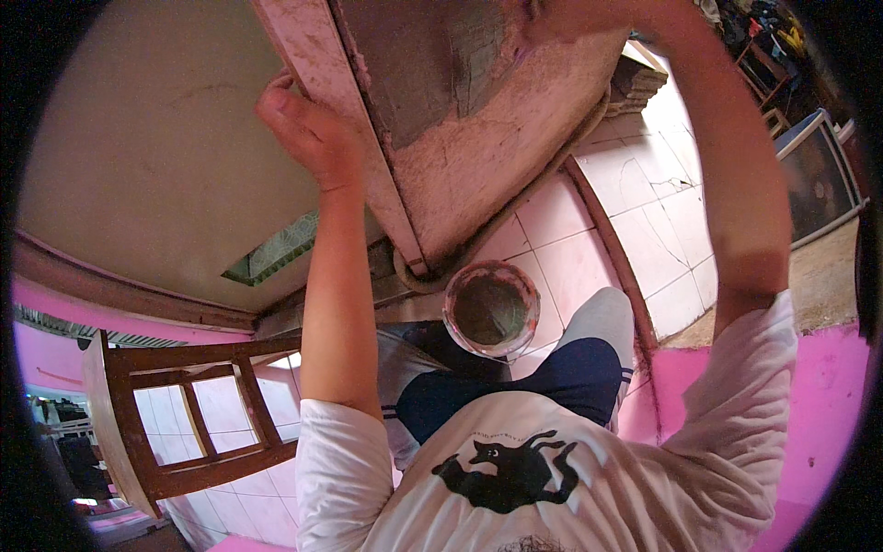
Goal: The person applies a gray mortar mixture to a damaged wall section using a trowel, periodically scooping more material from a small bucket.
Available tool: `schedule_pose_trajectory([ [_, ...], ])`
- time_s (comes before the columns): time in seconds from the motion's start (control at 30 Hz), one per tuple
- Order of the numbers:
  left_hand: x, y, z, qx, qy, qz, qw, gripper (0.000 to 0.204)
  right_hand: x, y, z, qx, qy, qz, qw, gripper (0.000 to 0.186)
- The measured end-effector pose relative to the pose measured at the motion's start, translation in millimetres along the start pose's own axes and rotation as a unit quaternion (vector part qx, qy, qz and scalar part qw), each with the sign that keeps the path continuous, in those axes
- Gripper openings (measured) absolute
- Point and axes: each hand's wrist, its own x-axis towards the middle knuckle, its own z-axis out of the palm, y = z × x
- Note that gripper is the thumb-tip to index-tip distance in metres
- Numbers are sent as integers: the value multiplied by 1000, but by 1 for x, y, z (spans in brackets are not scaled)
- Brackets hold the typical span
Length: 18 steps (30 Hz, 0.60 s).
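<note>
Plastering under way: left hand (308, 133) clamps fingers on the board (317, 64) above the bucket (490, 308); right hand's fingers hidden. Next likely needs more mortar.

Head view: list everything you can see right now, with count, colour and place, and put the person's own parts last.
Wall corner: one, pinkish plaster with a grey patch, top centre.
Pale wall face: one, cream, upper left.
Bucket: one, white rim with red smears, grey mix inside, on the floor below the wall corner.
Floor tiles: many, pale pink, centre right.
Wooden frame: one, brown, lower left.
Screen-like panel: one, dark with a pale frame, right edge.
Pink wall: lower right.
Left hand: gripping the edge of the wall corner.
Right hand: raised to the top of the wall corner, mostly out of view.
Shirt: white, black print.
</note>
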Motion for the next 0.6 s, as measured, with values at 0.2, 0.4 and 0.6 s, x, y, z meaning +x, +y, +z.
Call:
schedule_pose_trajectory([
  [0.2,4,25,-8,44,-9,-29,999,48,45,-10,59,-4,61,-43,997,33],
  [0.4,1,12,-8,113,2,22,993,51,24,-2,-1,0,72,-87,994,32],
  [0.6,6,-3,-11,57,0,35,998,51,-7,-22,-30,-11,21,-26,999,32],
])
